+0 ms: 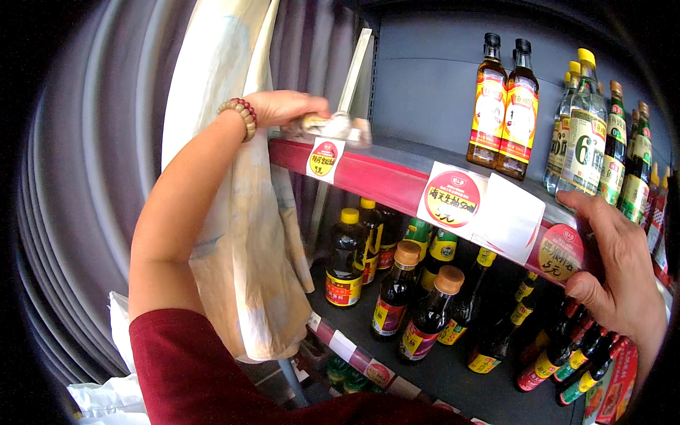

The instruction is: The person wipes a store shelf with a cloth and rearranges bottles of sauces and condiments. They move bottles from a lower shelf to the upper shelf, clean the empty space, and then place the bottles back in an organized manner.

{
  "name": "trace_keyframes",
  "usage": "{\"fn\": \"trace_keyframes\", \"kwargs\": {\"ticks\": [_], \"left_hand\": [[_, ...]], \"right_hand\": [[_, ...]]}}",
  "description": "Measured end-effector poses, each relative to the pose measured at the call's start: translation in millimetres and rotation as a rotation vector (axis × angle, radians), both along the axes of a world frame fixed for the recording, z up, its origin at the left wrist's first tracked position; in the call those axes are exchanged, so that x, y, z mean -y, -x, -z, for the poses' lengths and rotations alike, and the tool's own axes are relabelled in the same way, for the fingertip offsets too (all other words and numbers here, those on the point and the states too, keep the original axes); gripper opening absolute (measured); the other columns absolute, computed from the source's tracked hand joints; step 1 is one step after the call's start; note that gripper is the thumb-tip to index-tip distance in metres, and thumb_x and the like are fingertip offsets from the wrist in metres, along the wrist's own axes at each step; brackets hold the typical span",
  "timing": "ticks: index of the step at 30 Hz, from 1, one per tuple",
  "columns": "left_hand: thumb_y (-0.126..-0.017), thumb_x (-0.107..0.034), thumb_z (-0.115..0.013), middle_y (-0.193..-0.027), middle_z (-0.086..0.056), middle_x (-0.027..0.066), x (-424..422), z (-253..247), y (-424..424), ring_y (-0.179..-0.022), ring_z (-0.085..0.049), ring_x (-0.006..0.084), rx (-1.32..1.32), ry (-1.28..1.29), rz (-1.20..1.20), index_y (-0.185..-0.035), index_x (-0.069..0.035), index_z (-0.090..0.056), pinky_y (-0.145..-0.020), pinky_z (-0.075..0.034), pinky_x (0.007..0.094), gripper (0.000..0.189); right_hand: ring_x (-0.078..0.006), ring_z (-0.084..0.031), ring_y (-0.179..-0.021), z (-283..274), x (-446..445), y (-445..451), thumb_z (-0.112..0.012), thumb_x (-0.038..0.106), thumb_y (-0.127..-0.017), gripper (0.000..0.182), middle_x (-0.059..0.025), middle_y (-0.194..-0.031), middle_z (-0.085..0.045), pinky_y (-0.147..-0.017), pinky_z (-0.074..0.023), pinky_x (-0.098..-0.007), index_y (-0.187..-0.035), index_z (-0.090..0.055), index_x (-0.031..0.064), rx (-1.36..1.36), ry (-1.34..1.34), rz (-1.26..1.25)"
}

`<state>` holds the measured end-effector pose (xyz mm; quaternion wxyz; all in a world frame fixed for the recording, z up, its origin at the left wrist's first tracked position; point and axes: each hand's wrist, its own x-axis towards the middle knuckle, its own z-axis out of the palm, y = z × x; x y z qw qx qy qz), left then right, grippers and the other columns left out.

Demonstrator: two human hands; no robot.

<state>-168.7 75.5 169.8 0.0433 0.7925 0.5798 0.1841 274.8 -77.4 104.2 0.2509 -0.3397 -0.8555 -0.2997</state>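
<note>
My left hand (291, 109), with a bead bracelet at its wrist, is shut on a blurred bottle (334, 126) lying at the left end of the upper shelf (393, 178). What exactly the bottle is, I cannot tell. At the right, my right hand (616, 255) rests its fingers on the shelf's edge by the tags, with nothing seen in its grasp. Just behind its fingertips stands a clear vinegar bottle with a yellow cap (583, 127). Two brown glass bottles with black caps, one of them here (518, 114), stand upright side by side on the same shelf.
Dark sauce bottles (345, 260) stand on the lower shelf, several with yellow or orange caps. Paper price tags (453, 201) hang along the red shelf edge. A pale cloth (249, 265) hangs at the left beside grey curtain folds (117, 133). White plastic bags (106, 396) lie at lower left.
</note>
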Motion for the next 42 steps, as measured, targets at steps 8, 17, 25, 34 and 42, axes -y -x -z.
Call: {"fn": "trace_keyframes", "kwargs": {"ticks": [8,17,25,34,42], "left_hand": [[-0.092,-0.05,-0.04,-0.098,-0.066,0.0219,-68,13,23,-0.094,-0.064,0.036,-0.495,-0.367,-0.227,-0.098,-0.002,-0.067,-0.084,-0.046,0.0437,0.056],[-0.094,-0.041,-0.041,-0.077,-0.061,0.0031,-10,-13,-59,-0.069,-0.052,0.007,0.522,-0.487,0.281,-0.096,0.001,-0.061,-0.065,-0.043,0.0247,0.047],[-0.097,-0.043,-0.039,-0.066,-0.059,0.0012,75,-37,-221,-0.056,-0.056,0.0066,0.328,-0.307,0.779,-0.092,-0.003,-0.06,-0.051,-0.045,0.0201,0.045],[-0.096,-0.041,-0.038,-0.07,-0.057,0.0094,98,-31,-403,-0.058,-0.056,0.0166,0.051,-0.342,1.051,-0.104,-0.008,-0.058,-0.055,-0.045,0.0298,0.039],[-0.094,-0.06,-0.025,-0.134,-0.046,0.0195,119,7,-470,-0.124,-0.044,0.0271,-0.288,-0.103,1.09,-0.137,-0.006,-0.041,-0.104,-0.034,0.0366,0.071]], "right_hand": [[-0.0376,-0.058,-0.091,-1,6,4,-0.043,0.068,-0.082,0.081,-0.0216,-0.1,-0.055,-0.079,-0.0451,-0.0403,-0.121,-0.046,-0.003,-0.01,0.055,0.037],[-0.0221,-0.056,-0.096,-31,70,-83,-0.029,0.042,-0.099,0.055,-0.0122,-0.102,-0.061,-0.088,-0.0401,-0.0332,-0.101,-0.061,-0.0019,-0.306,-0.103,0.153],[-0.0205,-0.06,-0.086,-18,118,-159,-0.033,0.045,-0.099,0.06,-0.0128,-0.088,-0.066,-0.084,-0.0435,-0.0315,-0.092,-0.065,-0.0056,-0.526,-0.119,0.428],[-0.0222,-0.063,-0.09,-5,138,-196,-0.034,0.055,-0.095,0.069,-0.0157,-0.092,-0.067,-0.088,-0.0463,-0.0326,-0.098,-0.066,-0.0061,-0.693,0.092,0.527],[-0.0229,-0.059,-0.072,2,136,-206,-0.034,0.063,-0.092,0.077,-0.0175,-0.072,-0.062,-0.073,-0.0468,-0.0346,-0.092,-0.068,-0.007,-0.62,0.048,0.69]]}}
